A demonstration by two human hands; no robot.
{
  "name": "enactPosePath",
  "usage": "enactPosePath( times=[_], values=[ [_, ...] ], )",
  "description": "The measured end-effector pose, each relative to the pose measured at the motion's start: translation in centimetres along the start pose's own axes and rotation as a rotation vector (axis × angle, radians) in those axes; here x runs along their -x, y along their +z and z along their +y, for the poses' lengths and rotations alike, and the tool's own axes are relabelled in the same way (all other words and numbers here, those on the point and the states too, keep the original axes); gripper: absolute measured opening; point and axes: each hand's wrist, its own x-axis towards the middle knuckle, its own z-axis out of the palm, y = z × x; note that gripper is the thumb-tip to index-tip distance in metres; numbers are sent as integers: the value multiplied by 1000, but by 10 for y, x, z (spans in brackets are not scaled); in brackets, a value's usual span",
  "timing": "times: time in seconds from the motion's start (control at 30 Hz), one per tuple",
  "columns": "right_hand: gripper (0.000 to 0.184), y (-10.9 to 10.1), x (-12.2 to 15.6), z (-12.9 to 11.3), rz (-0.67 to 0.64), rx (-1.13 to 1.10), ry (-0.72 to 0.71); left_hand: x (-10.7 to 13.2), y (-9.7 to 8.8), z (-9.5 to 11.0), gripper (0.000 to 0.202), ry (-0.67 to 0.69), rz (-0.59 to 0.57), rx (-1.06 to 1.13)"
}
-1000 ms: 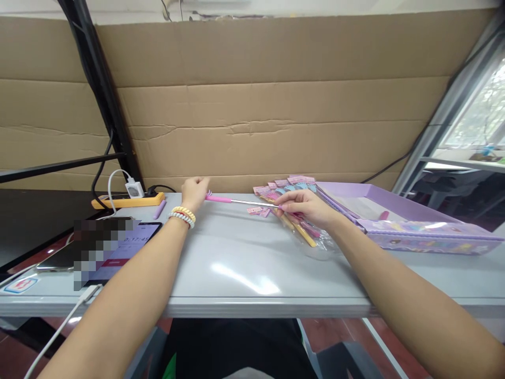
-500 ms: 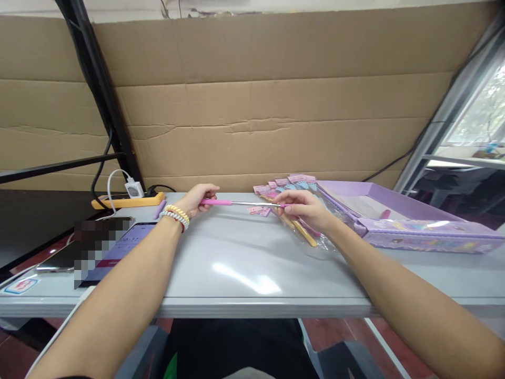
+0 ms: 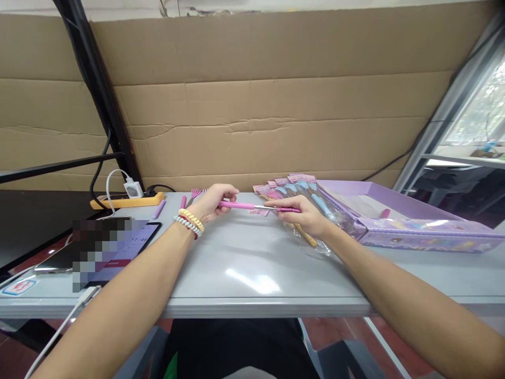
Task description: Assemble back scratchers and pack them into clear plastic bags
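Observation:
A telescopic back scratcher with a pink grip and metal rod [image 3: 242, 205] stretches level above the table between my two hands. My left hand [image 3: 218, 201], bracelets at its wrist, is closed around the pink grip end. The fingers of my right hand [image 3: 302, 213] pinch the far end, where a darker pink part shows. Beneath and beyond the right hand lie several back scratchers in clear bags [image 3: 315, 196] with pink header cards, some blue and some yellow. Behind my left hand, a loose pink scratcher head [image 3: 194, 193] shows, partly hidden.
An open purple box [image 3: 426, 231] stands at the right with a pink piece inside. To the left are a phone with a lit screen [image 3: 134, 247], a dark pixelated device, a purple stick [image 3: 159, 209] and a yellow power strip [image 3: 134, 202]. Cardboard [image 3: 252, 116] lines the back.
My left hand has moved right, closer to my right hand, and less of the metal rod shows between them. The loose pink pieces behind my left hand have come into sight.

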Motion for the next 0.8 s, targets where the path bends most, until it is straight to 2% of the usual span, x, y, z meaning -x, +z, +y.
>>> enactPosePath(
  times=[0.17, 0.43, 0.8],
  values=[
    [45, 2, 0, 0, 3, 23, -25, -1, -3, 1, 17, -13, 7, 23],
    [47, 1, 2, -5, 66, 11, 30, 1, 6, 5, 19, -90, -27, 127],
    [45, 2, 0, 0, 9, 30, -22, 1, 4, -1, 23, -59, -9, 55]
  ],
)
